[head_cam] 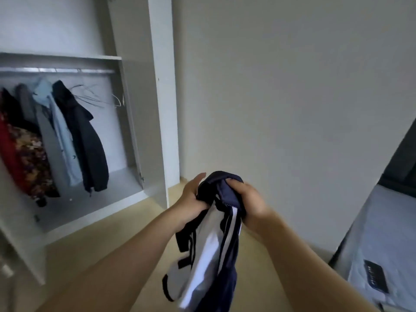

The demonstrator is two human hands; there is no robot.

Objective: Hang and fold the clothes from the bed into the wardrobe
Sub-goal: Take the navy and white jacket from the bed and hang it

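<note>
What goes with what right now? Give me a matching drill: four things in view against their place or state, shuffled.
Things:
1. navy-and-white garment
2. wire hangers
3. dark jacket
4. bed

Place or state:
A. bare, at the right end of the rail
B. lower right edge of view
C. held by left hand and right hand
D. hung just left of the hangers

Pairs: 1-C, 2-A, 3-D, 4-B

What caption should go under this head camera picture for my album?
Left hand and right hand hold a navy-and-white garment beside the open wardrobe.
</note>
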